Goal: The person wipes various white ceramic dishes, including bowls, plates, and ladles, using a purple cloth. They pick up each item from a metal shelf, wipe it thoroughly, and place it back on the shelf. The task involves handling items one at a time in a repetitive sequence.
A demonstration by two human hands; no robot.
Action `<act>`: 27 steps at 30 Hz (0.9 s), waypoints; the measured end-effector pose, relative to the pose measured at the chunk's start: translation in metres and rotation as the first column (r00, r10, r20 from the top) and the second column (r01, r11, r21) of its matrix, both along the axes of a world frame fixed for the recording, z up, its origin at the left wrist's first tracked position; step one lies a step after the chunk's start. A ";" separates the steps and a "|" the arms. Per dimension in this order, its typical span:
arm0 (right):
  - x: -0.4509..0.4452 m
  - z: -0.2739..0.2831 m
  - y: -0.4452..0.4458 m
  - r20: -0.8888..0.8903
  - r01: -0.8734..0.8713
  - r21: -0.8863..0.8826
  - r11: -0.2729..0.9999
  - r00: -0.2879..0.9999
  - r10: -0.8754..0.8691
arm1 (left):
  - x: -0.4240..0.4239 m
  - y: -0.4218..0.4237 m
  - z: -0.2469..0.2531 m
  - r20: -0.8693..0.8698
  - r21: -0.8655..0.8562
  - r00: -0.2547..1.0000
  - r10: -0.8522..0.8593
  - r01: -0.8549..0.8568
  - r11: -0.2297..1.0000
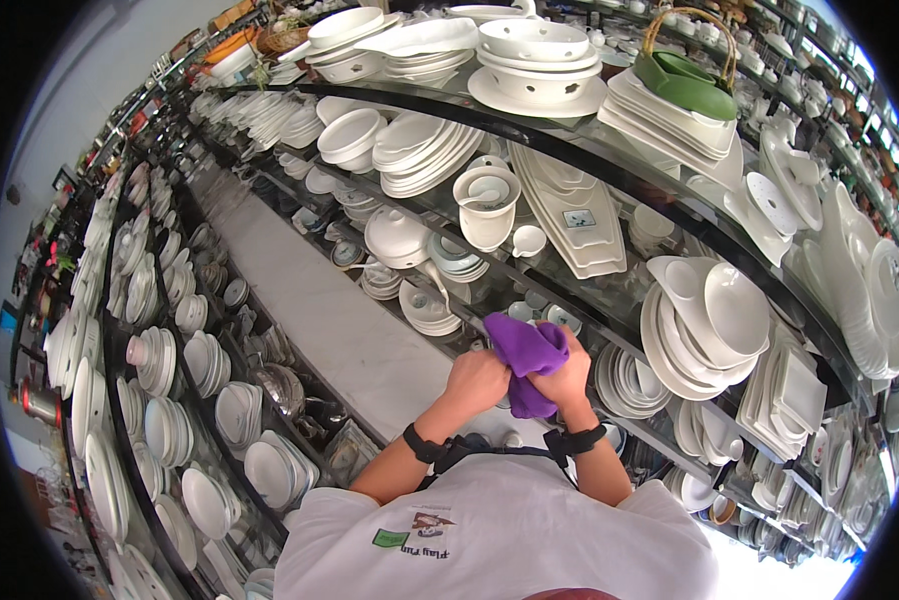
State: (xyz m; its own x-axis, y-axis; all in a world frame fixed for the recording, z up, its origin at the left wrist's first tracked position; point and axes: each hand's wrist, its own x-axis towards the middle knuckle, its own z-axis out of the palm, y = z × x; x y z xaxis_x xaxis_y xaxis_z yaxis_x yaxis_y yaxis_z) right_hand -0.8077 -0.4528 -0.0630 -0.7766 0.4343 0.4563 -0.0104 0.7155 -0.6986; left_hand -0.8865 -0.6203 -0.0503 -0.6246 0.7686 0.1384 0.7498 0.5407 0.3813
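Note:
A bunched purple cloth (530,352) is gripped between both hands, in front of my chest. My left hand (478,382) is closed around its left edge. From the other side, my right hand (566,371) clutches the cloth, with its fingers partly hidden by the folds. Part of the cloth hangs below the hands. Just beyond the hands, small bowls (562,318) stand on a lower shelf, and a stack of white bowls (428,307) stands to the upper left. Both wrists wear black bands.
Glass shelves with a dark edge (524,135) curve across the front and right, loaded with white plates (419,154) and large bowls (734,300). Another crowded shelf row, with stacked plates (273,472), runs along the left. A pale floor aisle (299,300) lies between the rows.

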 end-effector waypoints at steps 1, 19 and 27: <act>0.002 -0.004 0.005 -0.025 0.004 -0.015 1.000 1.000 -0.005 | 0.003 0.004 0.005 -0.002 0.024 1.000 0.026 -0.026 0.999; 0.010 0.001 0.017 -0.220 -0.166 -0.949 0.268 0.958 -0.182 | 0.026 0.037 0.043 0.342 0.654 0.923 -0.175 -0.099 0.750; 0.009 0.032 0.025 -0.233 0.086 -0.218 0.972 0.963 -0.137 | 0.016 0.036 0.050 0.385 0.490 0.900 -0.205 -0.011 0.872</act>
